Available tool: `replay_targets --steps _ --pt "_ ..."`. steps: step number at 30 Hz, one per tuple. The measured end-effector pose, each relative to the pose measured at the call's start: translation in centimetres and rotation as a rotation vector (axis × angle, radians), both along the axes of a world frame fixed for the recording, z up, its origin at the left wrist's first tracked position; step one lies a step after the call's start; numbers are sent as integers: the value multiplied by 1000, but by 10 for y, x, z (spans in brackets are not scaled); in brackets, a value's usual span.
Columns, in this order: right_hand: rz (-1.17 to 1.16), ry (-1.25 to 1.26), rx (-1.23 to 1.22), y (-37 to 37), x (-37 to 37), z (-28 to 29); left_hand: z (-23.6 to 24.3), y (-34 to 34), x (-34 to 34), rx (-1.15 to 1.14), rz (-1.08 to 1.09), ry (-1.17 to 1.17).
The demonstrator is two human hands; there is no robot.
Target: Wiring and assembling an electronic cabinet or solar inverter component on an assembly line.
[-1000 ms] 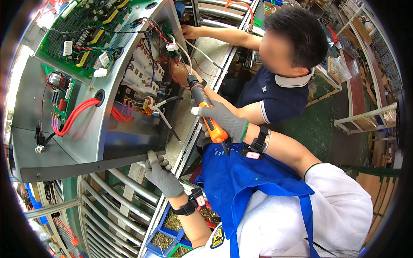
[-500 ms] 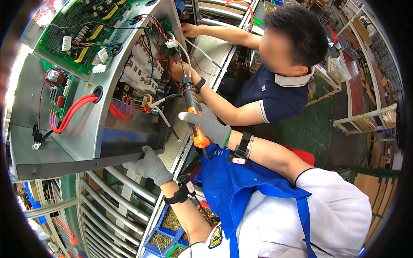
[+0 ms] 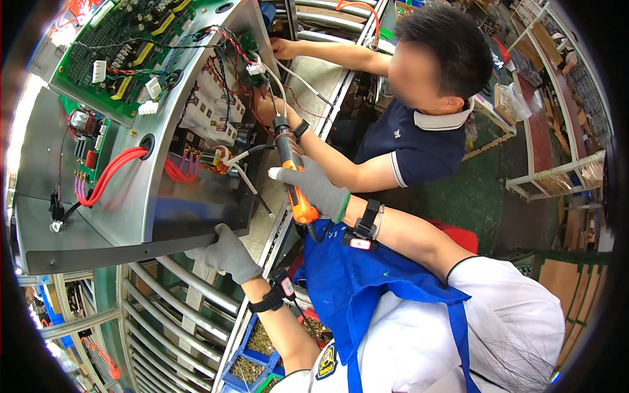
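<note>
My right hand (image 3: pixel 314 188), in a grey glove, is shut on an orange and black electric screwdriver (image 3: pixel 293 167) whose tip points up into the open side of a grey metal cabinet (image 3: pixel 131 196). My left hand (image 3: pixel 226 252), also gloved, grips the cabinet's lower front edge. Inside the cabinet sit white relay blocks (image 3: pixel 209 114), red cables (image 3: pixel 111 173) and a green circuit board (image 3: pixel 124 46). A co-worker in a dark polo shirt (image 3: pixel 419 150) faces me, one hand (image 3: pixel 265 108) among the wires by the screwdriver tip, the other hand (image 3: pixel 282 47) on the cabinet's far edge.
A roller conveyor (image 3: pixel 177 301) runs under the cabinet. Blue bins of small screws (image 3: pixel 262 344) sit below my left forearm. Shelving and frames (image 3: pixel 557 177) stand at the right over a green floor.
The cabinet and both my hands have shifted left and down in view. My right hand has brought the screwdriver closer to the wiring; my left hand keeps its grip on the cabinet edge.
</note>
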State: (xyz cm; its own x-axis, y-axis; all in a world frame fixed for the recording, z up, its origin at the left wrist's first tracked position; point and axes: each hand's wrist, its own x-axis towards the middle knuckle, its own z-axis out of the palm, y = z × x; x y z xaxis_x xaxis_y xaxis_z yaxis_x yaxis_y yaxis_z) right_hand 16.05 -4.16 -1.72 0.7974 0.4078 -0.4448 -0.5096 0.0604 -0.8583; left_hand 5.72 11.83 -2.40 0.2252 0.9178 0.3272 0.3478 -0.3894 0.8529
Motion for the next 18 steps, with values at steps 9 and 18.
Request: replay_targets --steps 9,18 --pt "93 -68 30 -13 -5 20 13 -9 5 -57 16 -2" --pt "329 -87 -1 -165 -79 57 7 -3 -1 -3 -3 -1"
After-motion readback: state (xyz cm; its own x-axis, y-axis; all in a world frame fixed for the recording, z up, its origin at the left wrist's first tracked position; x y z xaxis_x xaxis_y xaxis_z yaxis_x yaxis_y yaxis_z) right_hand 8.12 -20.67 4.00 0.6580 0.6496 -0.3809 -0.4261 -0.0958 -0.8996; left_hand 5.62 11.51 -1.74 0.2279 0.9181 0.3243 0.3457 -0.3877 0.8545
